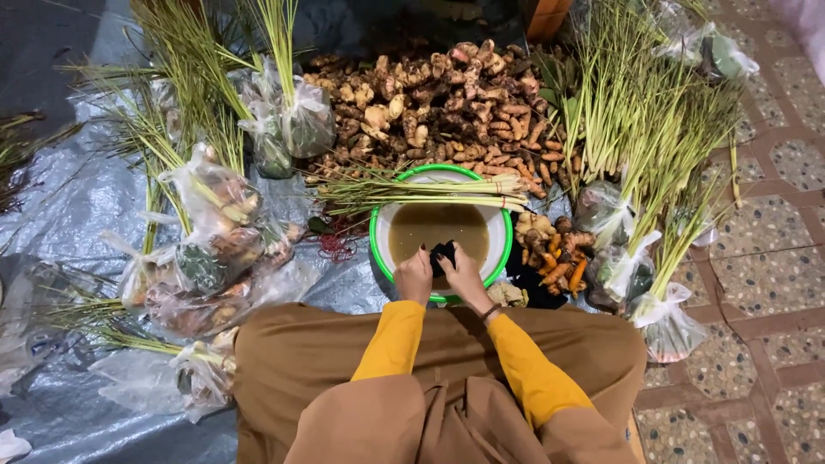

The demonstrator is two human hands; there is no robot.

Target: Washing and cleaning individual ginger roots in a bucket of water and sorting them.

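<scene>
hands: left hand (414, 277) and right hand (465, 275) both closed on a small dark object (443, 254), held at the near rim of the green-rimmed basin (378, 249) | basin: murky brown water, lemongrass bundle (421, 187) across its far rim | progress: washing under way; bagged bundles (210, 241) lie left, turmeric (559, 258) right | far: ginger pile (438, 107) unbagged

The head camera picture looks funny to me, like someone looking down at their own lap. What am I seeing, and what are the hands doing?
You guessed right: the camera sits on a person's head and looks down. Their left hand and right hand hold a small dark thing, I cannot tell what, over a white basin with a green rim full of brown water. Lemongrass stalks lie across the basin. Behind it is a pile of ginger-like roots. Plastic bags of roots and herbs lie on a grey tarp.
</scene>
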